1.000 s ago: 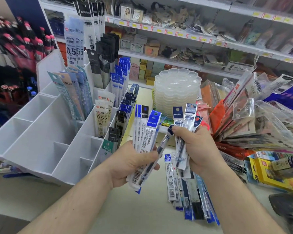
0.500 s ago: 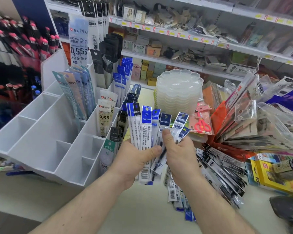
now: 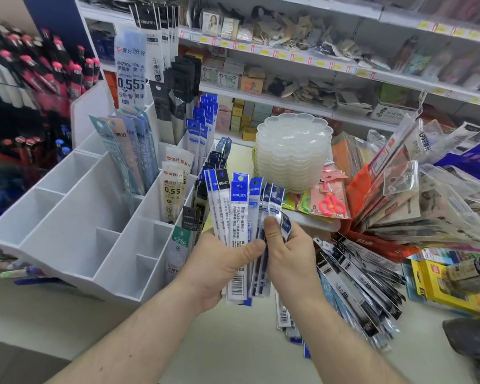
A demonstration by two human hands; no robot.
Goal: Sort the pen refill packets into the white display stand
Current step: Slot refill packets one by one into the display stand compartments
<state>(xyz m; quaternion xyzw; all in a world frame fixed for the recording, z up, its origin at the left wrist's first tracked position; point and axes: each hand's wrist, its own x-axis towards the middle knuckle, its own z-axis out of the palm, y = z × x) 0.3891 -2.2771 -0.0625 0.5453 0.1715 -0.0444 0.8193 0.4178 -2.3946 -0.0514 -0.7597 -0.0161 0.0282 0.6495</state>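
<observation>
My left hand (image 3: 219, 266) grips an upright bunch of blue-topped refill packets (image 3: 234, 214), thumb across their front. My right hand (image 3: 287, 250) pinches a few more blue-topped packets (image 3: 275, 200) against the right side of that bunch. The white display stand (image 3: 75, 217) slopes up at the left; its front compartments show bare, while its back and right ones hold pale blue, white 0.55, black and blue packets (image 3: 197, 134). A loose pile of black-and-blue refill packets (image 3: 355, 284) lies on the counter to the right of my hands.
A stack of clear flower-shaped trays (image 3: 293, 151) stands behind my hands. Pink scissors in a pack (image 3: 331, 203) and a fan of plastic-bagged goods (image 3: 416, 195) crowd the right. Yellow boxes (image 3: 441, 286) sit far right. Shelves run along the back, red-capped pens at the left.
My hands have come together: the right hand brought its packets from the right against the left hand's bunch, and the bunch now stands more upright. The view shifted slightly.
</observation>
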